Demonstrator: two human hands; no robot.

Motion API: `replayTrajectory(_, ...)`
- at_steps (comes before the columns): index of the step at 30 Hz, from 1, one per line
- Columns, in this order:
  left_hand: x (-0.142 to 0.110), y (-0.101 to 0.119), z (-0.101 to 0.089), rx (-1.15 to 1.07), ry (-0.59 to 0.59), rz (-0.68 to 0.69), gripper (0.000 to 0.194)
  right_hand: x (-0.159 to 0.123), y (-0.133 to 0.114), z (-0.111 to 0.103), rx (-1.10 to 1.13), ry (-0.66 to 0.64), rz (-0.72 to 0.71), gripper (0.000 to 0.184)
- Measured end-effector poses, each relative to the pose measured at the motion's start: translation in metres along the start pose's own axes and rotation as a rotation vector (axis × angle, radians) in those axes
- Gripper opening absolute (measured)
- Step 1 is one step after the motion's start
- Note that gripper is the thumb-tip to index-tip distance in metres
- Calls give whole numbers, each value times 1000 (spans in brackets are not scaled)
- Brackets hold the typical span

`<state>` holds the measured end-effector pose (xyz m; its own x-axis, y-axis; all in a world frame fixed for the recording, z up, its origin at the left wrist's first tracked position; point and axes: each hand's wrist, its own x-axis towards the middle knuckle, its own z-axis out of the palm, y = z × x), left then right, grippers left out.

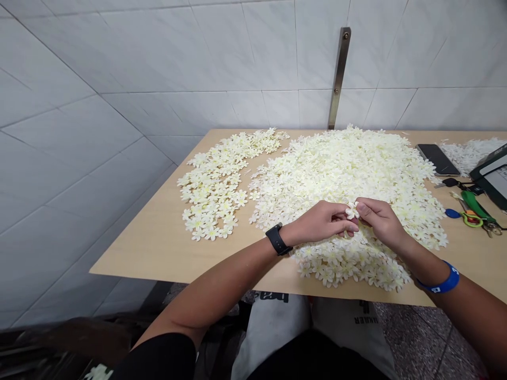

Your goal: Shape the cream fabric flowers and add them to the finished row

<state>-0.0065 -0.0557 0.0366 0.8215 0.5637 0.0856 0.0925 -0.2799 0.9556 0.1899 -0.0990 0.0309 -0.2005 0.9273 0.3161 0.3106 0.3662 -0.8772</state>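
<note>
My left hand (320, 222) and my right hand (380, 221) meet above a large heap of cream-white artificial flowers (344, 174). Between the fingertips of both hands, a single small five-petalled flower (352, 211) is pinched. A black watch (277, 239) sits on my left wrist, and a blue wristband (439, 279) circles my right. A smaller, looser spread of the same flowers (214, 184) lies on the tabletop to the left of the heap. The hands hide part of the heap beneath them.
The light wooden table (130, 258) stands against white tiled walls, with a metal bracket (338, 79) above it. At the right lie a black phone (438, 159), a white heap of petals (471, 153), a dark folder (491, 174) and keys with green and blue fobs (471, 216).
</note>
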Motion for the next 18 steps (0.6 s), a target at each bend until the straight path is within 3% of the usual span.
replayTrajectory(6, -3, 4, -9, 82, 83, 120, 48, -1, -2, -1, -50, -42, -30, 57)
replayTrajectory(10, -4, 4, -11, 176, 124, 98, 40, -1, -4, 1, -95, -37, -57, 53)
replayTrajectory(14, -3, 5, -10, 190, 196, 94, 38, -1, -4, 2, -118, 1, -15, 37)
replayTrajectory(18, -3, 3, -10, 177, 176, 90, 35, -2, -3, 4, -258, 97, -75, 22)
